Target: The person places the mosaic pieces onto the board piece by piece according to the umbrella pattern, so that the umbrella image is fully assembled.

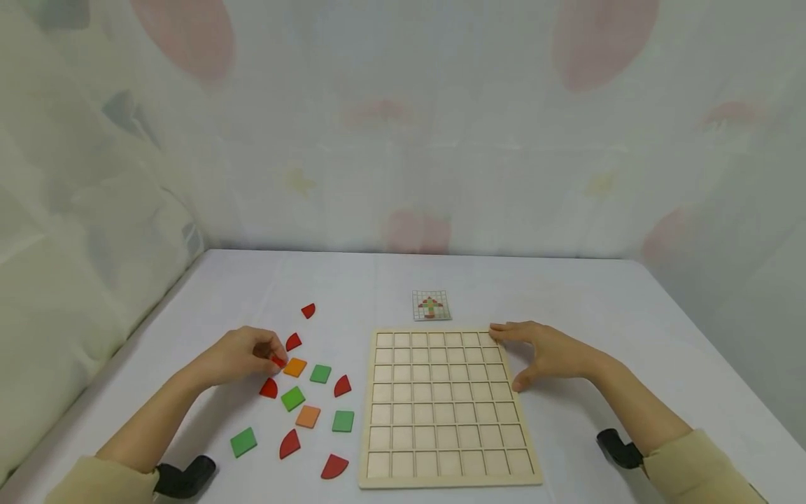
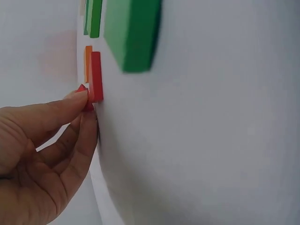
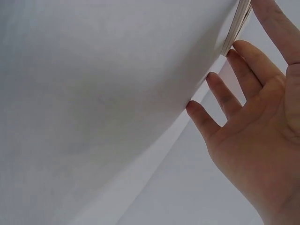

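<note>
Between thumb and fingertips my left hand (image 1: 242, 355) pinches a red quarter-circle tile (image 1: 278, 361), just left of an orange square tile (image 1: 294, 367). In the left wrist view another red tile (image 2: 96, 76) stands beside the pinched one, with a green square tile (image 2: 136, 35) nearer the camera. My right hand (image 1: 546, 352) has its fingers spread at the upper right corner of a wooden grid board (image 1: 450, 486); the thumb touches the board's right edge. In the right wrist view the board's side (image 3: 236, 28) shows by the fingertips, and other fingers rest on the table.
Several red quarter-circles (image 1: 334, 466), green squares (image 1: 243, 442) and an orange square (image 1: 308, 416) lie scattered left of the board. Behind the board lies a small pattern card (image 1: 431, 306). Black wrist mounts (image 1: 620, 449) sit on both forearms. A patterned cloth (image 1: 403, 140) hangs behind the white table.
</note>
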`<state>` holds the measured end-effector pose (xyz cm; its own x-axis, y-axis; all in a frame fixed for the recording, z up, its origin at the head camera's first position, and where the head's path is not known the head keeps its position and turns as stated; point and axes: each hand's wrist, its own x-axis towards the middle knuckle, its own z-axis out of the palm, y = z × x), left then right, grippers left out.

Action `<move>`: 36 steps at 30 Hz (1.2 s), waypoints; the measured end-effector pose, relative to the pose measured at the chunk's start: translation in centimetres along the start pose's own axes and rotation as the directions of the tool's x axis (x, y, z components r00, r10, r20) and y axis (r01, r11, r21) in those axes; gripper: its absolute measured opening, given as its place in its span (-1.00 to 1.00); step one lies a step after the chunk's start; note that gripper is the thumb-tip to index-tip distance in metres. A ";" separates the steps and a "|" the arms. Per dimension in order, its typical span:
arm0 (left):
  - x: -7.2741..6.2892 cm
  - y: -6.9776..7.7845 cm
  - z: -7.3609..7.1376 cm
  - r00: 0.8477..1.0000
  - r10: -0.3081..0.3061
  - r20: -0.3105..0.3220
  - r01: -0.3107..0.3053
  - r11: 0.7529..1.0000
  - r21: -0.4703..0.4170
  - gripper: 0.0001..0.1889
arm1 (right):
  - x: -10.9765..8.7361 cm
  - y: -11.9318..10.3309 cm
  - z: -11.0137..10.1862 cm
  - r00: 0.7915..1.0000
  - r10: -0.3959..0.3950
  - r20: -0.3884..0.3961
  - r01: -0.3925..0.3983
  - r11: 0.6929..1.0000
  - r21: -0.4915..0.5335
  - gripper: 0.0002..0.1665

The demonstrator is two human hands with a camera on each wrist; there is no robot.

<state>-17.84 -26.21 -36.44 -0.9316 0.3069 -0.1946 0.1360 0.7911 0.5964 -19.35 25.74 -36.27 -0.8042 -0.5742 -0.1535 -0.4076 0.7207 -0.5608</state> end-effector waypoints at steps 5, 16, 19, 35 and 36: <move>0.3 1.2 -0.7 0.999 0.035 0.002 -0.035 0.999 -0.017 -0.94 | 0.1 -0.1 0.1 1.000 0.003 -0.003 -0.003 1.000 0.012 0.21; 3.1 8.2 1.3 0.992 0.124 0.027 -0.119 0.982 -0.149 -0.87 | 0.4 0.0 0.4 1.000 0.002 0.001 -0.002 1.000 0.011 0.14; 4.0 9.7 2.3 0.988 0.154 0.028 -0.144 0.964 -0.224 -0.81 | 0.4 -0.1 0.4 1.000 0.008 0.005 -0.008 1.000 0.012 0.14; 7.7 16.3 6.6 0.980 0.196 0.043 -0.165 0.908 -0.384 -0.88 | 0.6 0.3 0.6 1.000 0.008 -0.003 -0.008 1.000 -0.008 0.15; 7.9 16.7 6.7 0.980 0.193 0.048 -0.159 0.904 -0.398 -0.89 | 0.6 0.3 0.5 1.000 0.007 -0.004 -0.007 1.000 -0.009 0.15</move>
<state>-20.70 -7.05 -33.24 -0.8707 0.4788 -0.1126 0.1367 0.4555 0.8797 -19.73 25.36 -36.95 -0.8086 -0.5678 -0.1542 -0.4061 0.7283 -0.5520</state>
